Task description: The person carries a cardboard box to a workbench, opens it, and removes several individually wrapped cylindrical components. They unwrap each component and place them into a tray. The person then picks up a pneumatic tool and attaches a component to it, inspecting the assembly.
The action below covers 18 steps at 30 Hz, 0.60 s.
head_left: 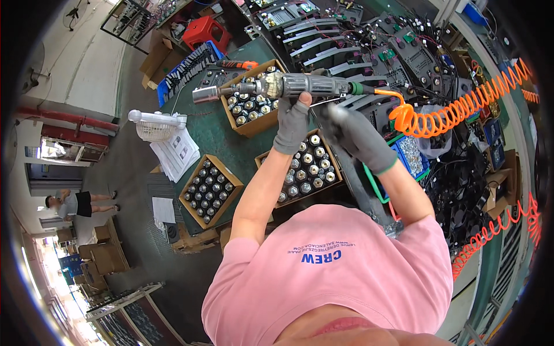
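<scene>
The left hand [293,124], in a grey glove, is closed around the body of a silver-and-grey air tool [306,85], its thumb pressed along the near side and the bare thumb tip showing. The right hand [359,137], also gloved, is raised just beside the tool's rear end; its fingers are blurred, so I cannot tell how far open they are or whether they grip anything.

The air tool is held nearly level above the table [209,131], its socket end pointing left and its green rear fitting joined to an orange coiled hose [461,111] that stretches off to the right.

Around the hands are 3 cardboard boxes of upright metal fittings: 1 box [257,126] beyond the left hand, partly hidden by the tool, 1 box [324,187] below the hands, and 1 smaller box [228,202] left of the left forearm.

To the right, near the right wrist, is a blue tray [398,144] of small shiny parts. Farther left are a white fan [154,130] and printed sheets [180,154]; beyond the table is a red stool [205,33].
</scene>
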Motion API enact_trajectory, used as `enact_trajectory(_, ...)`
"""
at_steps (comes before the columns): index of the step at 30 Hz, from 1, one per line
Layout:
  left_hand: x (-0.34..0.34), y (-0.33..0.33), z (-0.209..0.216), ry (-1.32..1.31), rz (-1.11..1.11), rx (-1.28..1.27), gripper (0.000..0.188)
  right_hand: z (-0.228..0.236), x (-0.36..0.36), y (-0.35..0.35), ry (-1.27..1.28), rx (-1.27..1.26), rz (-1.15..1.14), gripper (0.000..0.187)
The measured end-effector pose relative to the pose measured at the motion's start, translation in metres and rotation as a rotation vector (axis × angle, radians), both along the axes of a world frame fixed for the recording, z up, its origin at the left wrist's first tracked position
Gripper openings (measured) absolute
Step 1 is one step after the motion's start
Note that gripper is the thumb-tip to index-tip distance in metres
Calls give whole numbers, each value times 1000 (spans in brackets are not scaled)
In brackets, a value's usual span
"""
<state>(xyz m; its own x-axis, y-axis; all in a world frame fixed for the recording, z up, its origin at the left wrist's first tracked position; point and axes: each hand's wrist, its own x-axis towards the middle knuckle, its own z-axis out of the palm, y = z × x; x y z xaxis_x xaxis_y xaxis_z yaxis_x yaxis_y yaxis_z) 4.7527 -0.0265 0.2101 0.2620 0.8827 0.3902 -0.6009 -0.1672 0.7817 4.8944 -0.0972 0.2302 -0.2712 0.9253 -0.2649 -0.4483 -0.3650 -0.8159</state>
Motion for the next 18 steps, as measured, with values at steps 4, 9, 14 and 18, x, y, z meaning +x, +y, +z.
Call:
enact_trajectory(4, -13, 11, 3, -50, -48, -10, 56, 81, 28, -34, -456, 139, 180, 32)
enact_trajectory(9, -19, 10, 21, -31, -292, -55, 62, 131, 40, 9, -733, 591, 52, 38)
enact_trajectory(14, -12, -1, 11, -72, -524, -185, 63, 119, 42, 58, -782, 597, 271, 50)
enact_trajectory(18, -16, -12, 4, 75, -640, -260, 74, 91, 40, 70, -573, 383, 352, 48)
